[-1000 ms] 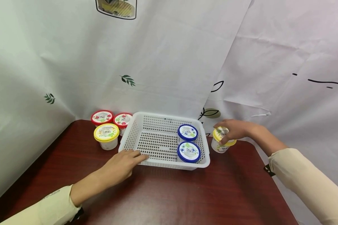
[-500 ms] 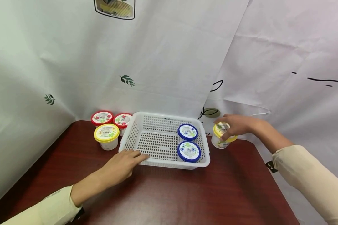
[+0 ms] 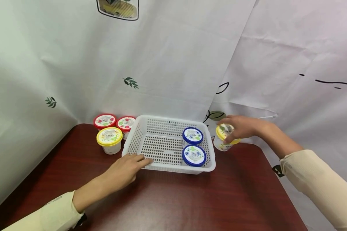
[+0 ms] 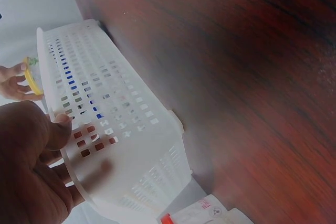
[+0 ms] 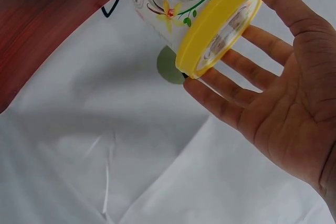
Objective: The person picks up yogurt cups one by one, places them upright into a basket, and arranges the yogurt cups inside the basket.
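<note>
My right hand (image 3: 239,126) grips a white tub with a yellow lid (image 3: 223,144) by its lid, just right of the basket. In the right wrist view, thumb and fingertips lie round the lid's yellow rim (image 5: 195,43), with the palm apart from the lid's top. Whether the tub touches the table is unclear. My left hand (image 3: 125,170) holds the near left rim of a white perforated plastic basket (image 3: 169,167); in the left wrist view the thumb (image 4: 60,129) presses its outer wall and fingers reach over the rim. Two blue-lidded tubs (image 3: 192,136) sit along the basket's right side.
Left of the basket stand two red-lidded tubs (image 3: 104,121) and another yellow-lidded tub (image 3: 110,138). All rest on a dark reddish wooden table (image 3: 173,199). A pale printed cloth (image 3: 173,64) hangs behind, close to the basket's far edge.
My right hand has raised the yellow-lidded tub a little, then shifted it left toward the basket. The left hand and the basket stay put.
</note>
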The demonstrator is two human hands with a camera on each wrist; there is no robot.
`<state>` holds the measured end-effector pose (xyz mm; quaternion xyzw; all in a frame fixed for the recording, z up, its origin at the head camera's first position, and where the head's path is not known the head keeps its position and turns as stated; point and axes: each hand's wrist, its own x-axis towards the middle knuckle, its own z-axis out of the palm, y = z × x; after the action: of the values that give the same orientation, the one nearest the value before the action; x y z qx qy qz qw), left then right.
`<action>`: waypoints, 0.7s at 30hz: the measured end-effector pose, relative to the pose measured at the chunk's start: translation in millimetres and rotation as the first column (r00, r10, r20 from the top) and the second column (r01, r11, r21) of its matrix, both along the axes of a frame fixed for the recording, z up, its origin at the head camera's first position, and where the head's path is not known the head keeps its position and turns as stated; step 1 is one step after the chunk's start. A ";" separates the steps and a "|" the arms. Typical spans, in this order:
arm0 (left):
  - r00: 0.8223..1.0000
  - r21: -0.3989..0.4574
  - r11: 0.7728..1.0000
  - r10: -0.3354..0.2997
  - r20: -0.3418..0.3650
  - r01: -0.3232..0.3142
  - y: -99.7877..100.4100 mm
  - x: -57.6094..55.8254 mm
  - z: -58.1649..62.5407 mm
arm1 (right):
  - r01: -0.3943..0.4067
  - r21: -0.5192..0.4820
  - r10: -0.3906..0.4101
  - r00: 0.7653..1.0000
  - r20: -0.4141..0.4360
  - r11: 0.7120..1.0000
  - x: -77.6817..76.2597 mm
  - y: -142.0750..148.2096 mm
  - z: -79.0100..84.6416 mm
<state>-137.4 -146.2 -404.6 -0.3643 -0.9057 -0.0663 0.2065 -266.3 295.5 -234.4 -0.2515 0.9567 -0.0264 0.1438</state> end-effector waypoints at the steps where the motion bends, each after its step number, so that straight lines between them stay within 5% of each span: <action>1: 1.000 0.000 1.000 -0.002 -0.002 0.002 0.0 -0.3 -0.2 | -0.007 -0.001 0.007 1.000 -0.007 1.000 0.6 -0.8 0.5; 21: 1.000 0.012 1.000 -0.003 -0.007 0.003 0.3 -0.2 -0.5 | -0.064 -0.035 0.063 0.997 -0.034 0.997 7.1 -15.8 3.2</action>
<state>-137.6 -145.9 -405.1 -0.3645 -0.9041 -0.0707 0.2117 -259.2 279.7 -231.2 -0.2848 0.9499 -0.0351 0.1240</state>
